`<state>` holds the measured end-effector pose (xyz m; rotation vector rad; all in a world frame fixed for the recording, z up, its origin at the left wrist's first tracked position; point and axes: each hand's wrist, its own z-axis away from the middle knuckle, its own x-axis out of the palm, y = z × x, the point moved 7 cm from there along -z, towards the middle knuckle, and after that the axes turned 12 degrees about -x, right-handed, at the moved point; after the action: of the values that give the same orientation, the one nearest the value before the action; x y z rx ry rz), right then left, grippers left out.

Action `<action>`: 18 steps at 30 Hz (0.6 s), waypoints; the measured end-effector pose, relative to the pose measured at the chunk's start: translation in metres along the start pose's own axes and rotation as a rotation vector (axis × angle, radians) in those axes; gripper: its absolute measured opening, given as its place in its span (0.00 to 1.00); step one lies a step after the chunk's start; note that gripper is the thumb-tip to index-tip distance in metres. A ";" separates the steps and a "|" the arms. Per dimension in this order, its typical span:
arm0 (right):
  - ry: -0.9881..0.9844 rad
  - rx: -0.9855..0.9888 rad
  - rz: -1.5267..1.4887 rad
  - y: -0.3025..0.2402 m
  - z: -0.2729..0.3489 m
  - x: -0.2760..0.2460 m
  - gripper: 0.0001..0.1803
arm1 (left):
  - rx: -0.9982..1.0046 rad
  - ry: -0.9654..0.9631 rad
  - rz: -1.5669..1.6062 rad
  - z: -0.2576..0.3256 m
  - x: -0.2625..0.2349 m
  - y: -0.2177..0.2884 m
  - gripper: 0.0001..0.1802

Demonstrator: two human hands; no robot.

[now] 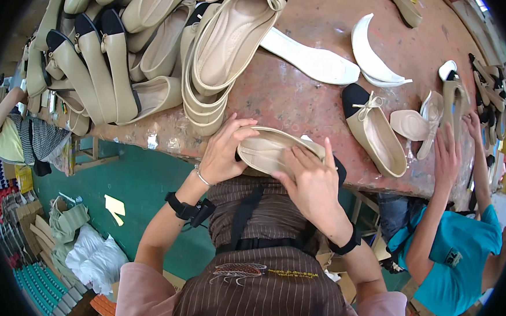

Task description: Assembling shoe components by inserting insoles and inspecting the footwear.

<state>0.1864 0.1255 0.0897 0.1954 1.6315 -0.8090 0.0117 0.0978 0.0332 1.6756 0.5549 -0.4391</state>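
A beige flat shoe point(265, 151) is held at the table's near edge, its opening facing up and its dark toe partly hidden behind my right hand. My left hand point(221, 151) is closed around the heel end, fingers over the far rim. Fingers of my right hand point(316, 182) reach into the shoe and press on the lining, the thumb by the near rim and the index finger raised. To the right lies a beige flat with a black toe and a bow point(376, 133). Near it are a loose beige insole piece point(409, 125) and another narrow insole point(431, 119).
Many beige flats point(105, 62) are piled at the left, beside a nested stack point(231, 46). White sole-shaped pieces point(314, 57) and a curved white piece point(372, 52) lie on the worn table point(302, 106). A co-worker in teal point(455, 257) reaches over the table at right.
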 end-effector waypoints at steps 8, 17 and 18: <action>0.435 0.082 0.030 0.012 -0.030 0.007 0.04 | -0.057 0.059 -0.050 0.015 0.002 0.015 0.49; 0.464 0.042 0.031 0.010 -0.040 0.025 0.05 | -0.003 0.145 -0.078 0.016 0.005 0.008 0.55; 0.465 0.046 0.028 0.011 -0.040 0.026 0.05 | 0.000 0.144 -0.077 0.015 0.005 0.008 0.55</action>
<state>0.1544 0.1502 0.0622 0.4657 2.0388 -0.8198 0.0210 0.0825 0.0336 1.6984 0.7273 -0.3750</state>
